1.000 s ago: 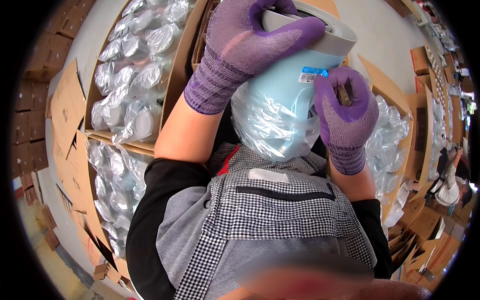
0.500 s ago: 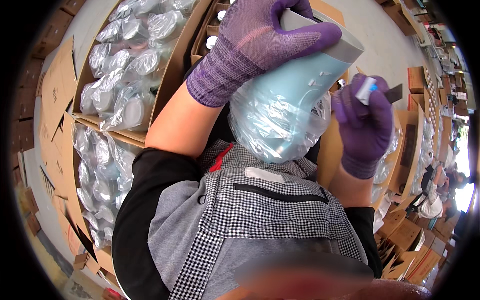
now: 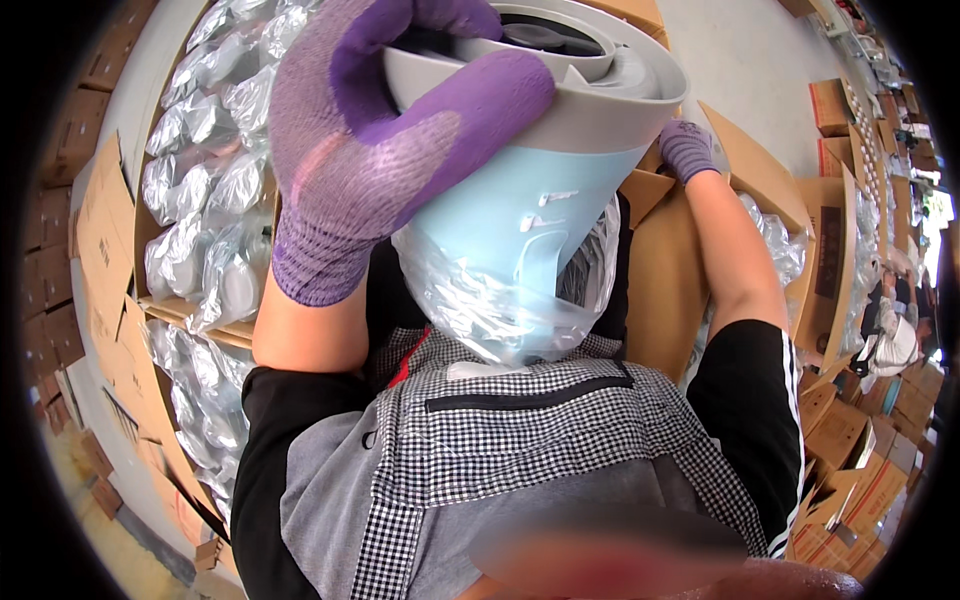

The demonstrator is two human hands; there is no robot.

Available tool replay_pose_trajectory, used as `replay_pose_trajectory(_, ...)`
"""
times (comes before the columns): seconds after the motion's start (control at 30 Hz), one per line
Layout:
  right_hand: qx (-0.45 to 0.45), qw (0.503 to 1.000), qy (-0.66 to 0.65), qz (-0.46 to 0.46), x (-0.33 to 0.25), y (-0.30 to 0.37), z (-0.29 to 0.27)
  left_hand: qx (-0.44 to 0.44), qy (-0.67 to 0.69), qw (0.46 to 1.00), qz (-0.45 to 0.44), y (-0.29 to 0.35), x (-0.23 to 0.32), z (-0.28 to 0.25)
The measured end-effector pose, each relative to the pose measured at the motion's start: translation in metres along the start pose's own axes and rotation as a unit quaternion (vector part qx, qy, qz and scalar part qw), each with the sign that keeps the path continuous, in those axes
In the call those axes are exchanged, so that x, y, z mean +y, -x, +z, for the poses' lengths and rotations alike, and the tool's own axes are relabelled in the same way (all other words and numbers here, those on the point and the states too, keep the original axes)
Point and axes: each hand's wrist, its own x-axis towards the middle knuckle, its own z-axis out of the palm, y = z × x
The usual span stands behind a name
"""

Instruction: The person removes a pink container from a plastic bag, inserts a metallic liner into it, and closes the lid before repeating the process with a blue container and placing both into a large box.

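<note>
My left hand point(image 3: 375, 150), in a purple knit glove, grips the grey rim of a pale blue appliance body point(image 3: 520, 215) and holds it up close to my face. A clear plastic bag point(image 3: 490, 310) hangs around the appliance's lower end, against my checked apron. My right hand point(image 3: 688, 150), also gloved in purple, is stretched out behind the appliance, over a brown cardboard flap point(image 3: 740, 165). Most of that hand is hidden by the appliance's rim, so I cannot tell whether it holds anything.
An open cardboard box point(image 3: 130, 215) on the left is packed with several bagged parts point(image 3: 215, 190). Another box with bagged parts point(image 3: 775, 240) stands on the right. Stacked brown cartons point(image 3: 850, 470) and a person's shoe point(image 3: 890, 350) are at the far right.
My right hand has left the appliance, where it held a small dark item, and has reached away behind it. The left hand has lifted the appliance closer to the camera.
</note>
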Motion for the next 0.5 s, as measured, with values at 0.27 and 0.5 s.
replay_pose_trajectory(0.27,0.165,0.975,-0.141,0.057,0.005,0.009,-0.027,0.034,0.032,0.999,0.004,-0.006,-0.011,0.008)
replay_pose_trajectory(0.5,0.117,0.9,-0.42,-0.001,-0.104,-0.051,-0.063,0.058,0.027,0.998,0.0,-0.002,-0.014,0.01)
